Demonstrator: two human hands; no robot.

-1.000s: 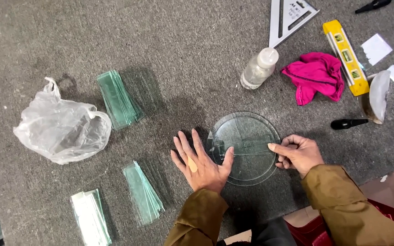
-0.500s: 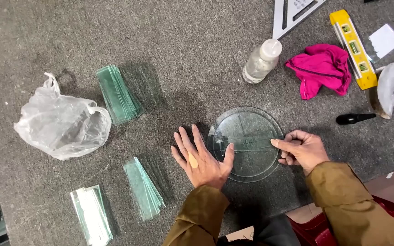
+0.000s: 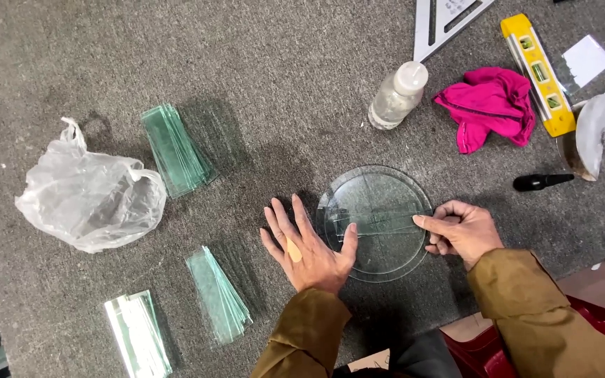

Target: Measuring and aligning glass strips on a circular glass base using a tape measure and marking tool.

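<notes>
While left hand (image 3: pixel 307 248) lies flat, fingers spread, thumb on rim of round glass disc (image 3: pixel 376 222), I read step as lining up narrow glass strip (image 3: pixel 381 222) across disc centre. Right hand (image 3: pixel 462 231) pinches strip's right end, grip closed on it. Left grip apart, pressing only. Next move, my judgement: fine nudge, steady disc. Grey carpeted surface (image 3: pixel 281 91) open above disc; squeeze bottle (image 3: pixel 396 96) and black marker (image 3: pixel 539 182) near, glass strip stacks (image 3: pixel 176 148) well apart on left.
</notes>
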